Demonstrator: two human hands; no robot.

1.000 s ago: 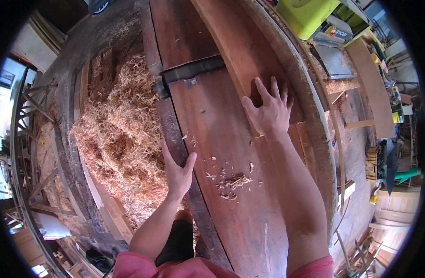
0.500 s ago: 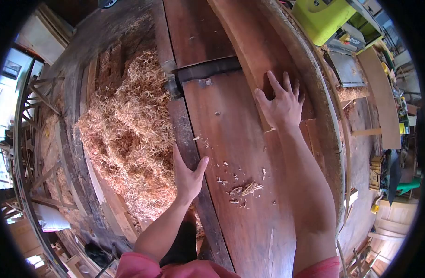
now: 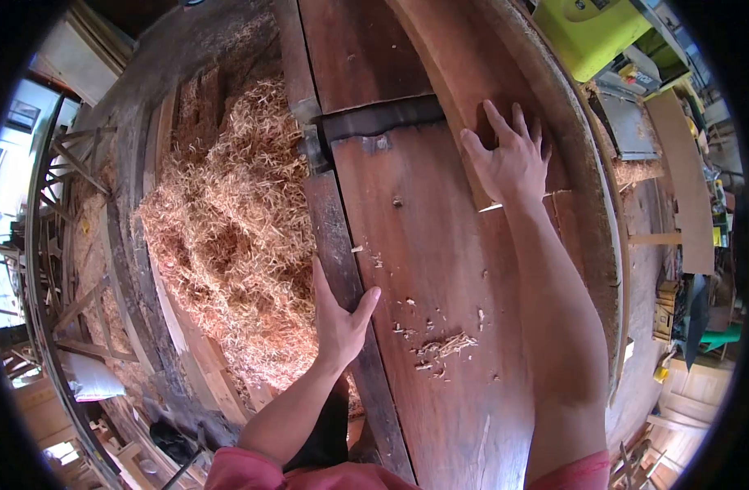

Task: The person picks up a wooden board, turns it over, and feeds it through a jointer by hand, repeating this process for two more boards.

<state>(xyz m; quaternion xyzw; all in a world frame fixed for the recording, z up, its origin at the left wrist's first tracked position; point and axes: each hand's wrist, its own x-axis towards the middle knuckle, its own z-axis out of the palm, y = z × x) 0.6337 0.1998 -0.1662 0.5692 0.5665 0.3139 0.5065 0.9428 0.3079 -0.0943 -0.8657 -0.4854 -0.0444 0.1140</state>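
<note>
A wooden board [image 3: 440, 57] lies lengthwise on the right side of a long reddish-brown wooden machine table [image 3: 407, 220], beside a raised wooden fence [image 3: 593, 175]. My right hand [image 3: 513, 159] rests on the board close to its near end, fingers spread and pointing away from me. Further left, my left hand [image 3: 342, 322] is on the dark edge rail [image 3: 334, 220] of the table, thumb out over the top. Its other fingers are partly hidden along the rail's left side. Ahead of both hands, a dark slot [image 3: 383, 118] crosses the table; part of it lies behind the board.
A big heap of wood shavings [image 3: 227, 237] covers the floor left of the table. Loose chips [image 3: 444, 349] lie on the tabletop. Beyond the fence stand a lime-green machine [image 3: 591, 37] and a grey metal-topped tool [image 3: 626, 122]. Timber racks [image 3: 80, 171] line the left.
My right hand and the board have moved forward, away from me, along the table. My left hand stays at the same place on the rail. The view has shifted slightly.
</note>
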